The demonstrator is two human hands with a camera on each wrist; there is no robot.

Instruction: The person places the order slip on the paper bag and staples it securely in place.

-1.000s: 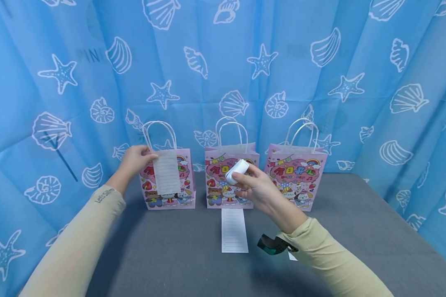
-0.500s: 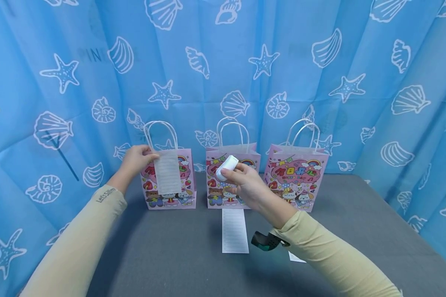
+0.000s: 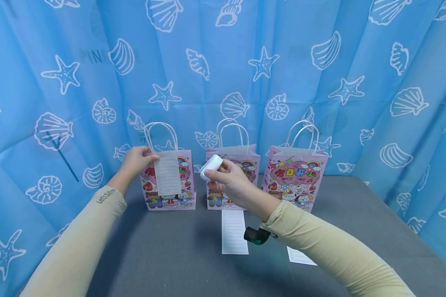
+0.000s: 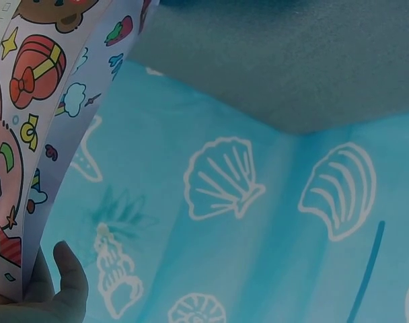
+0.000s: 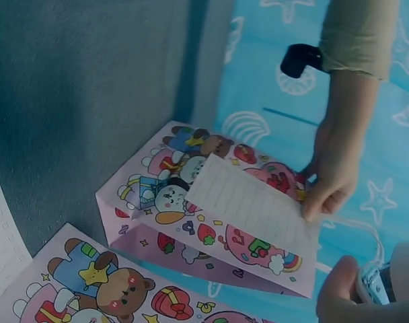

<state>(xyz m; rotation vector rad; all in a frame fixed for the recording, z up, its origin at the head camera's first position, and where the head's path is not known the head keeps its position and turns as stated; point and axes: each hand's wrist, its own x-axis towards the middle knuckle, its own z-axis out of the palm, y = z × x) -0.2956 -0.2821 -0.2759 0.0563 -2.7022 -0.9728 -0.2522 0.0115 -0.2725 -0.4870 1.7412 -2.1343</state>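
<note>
Shifted left, your right hand (image 3: 235,182) grips an apparent stapler (image 3: 210,168); your left hand (image 3: 135,161) pinches lined paper (image 3: 167,175) against the leftmost gift bag (image 3: 186,175), near the tabletop's (image 3: 163,251) far edge: likely lining up; bring stapler to paper.

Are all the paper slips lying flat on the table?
No, the left hand holds one lined slip in front of a pink bag.
</note>
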